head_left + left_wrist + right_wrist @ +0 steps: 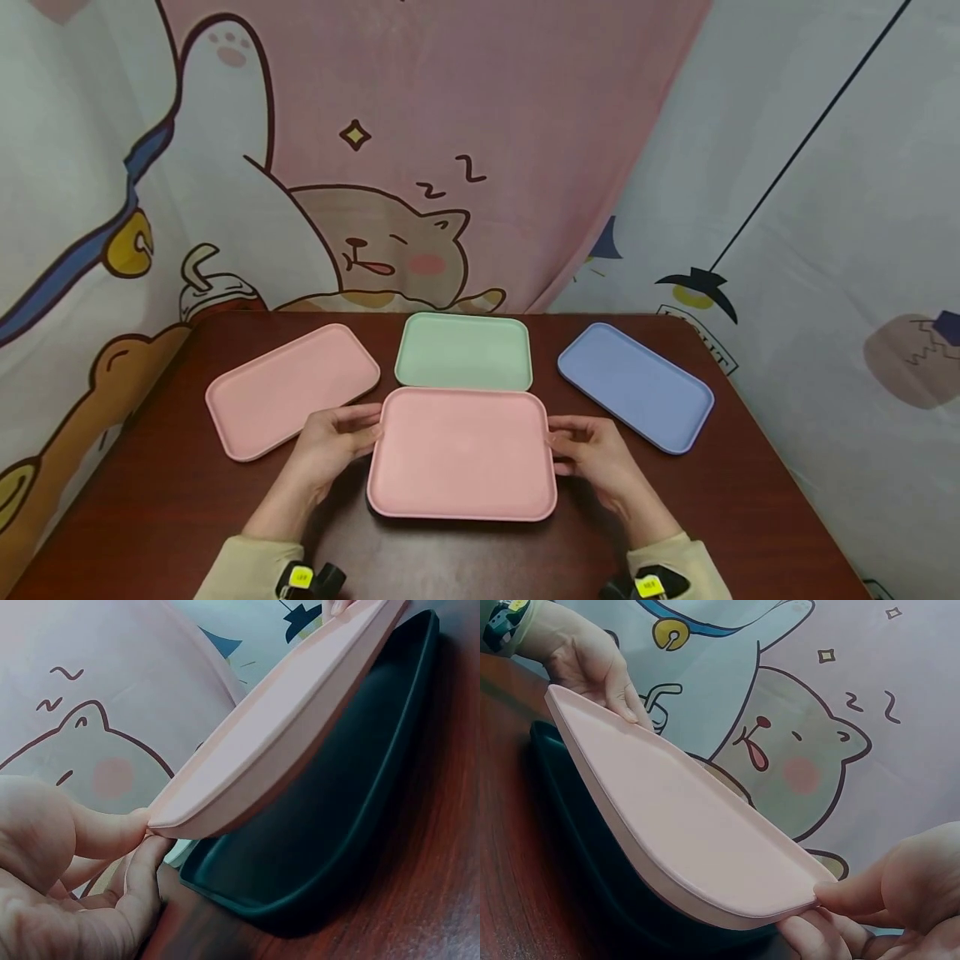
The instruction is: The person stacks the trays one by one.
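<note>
A pink rectangular tray (462, 454) is held level by its two short sides, near the middle of the table. My left hand (333, 446) pinches its left edge between thumb and fingers. On the opposite edge, my right hand (596, 454) grips it the same way. Beneath it lies a dark green tray (330, 817), seen in both wrist views; a gap separates the two there. From the head view the pink tray hides nearly all of the dark one.
Behind the held tray lies a light green tray (463, 354). A narrower pink tray (292, 392) sits angled on the left, and a blue tray (636, 387) on the right. A printed cloth (525, 125) hangs behind the brown table (720, 525).
</note>
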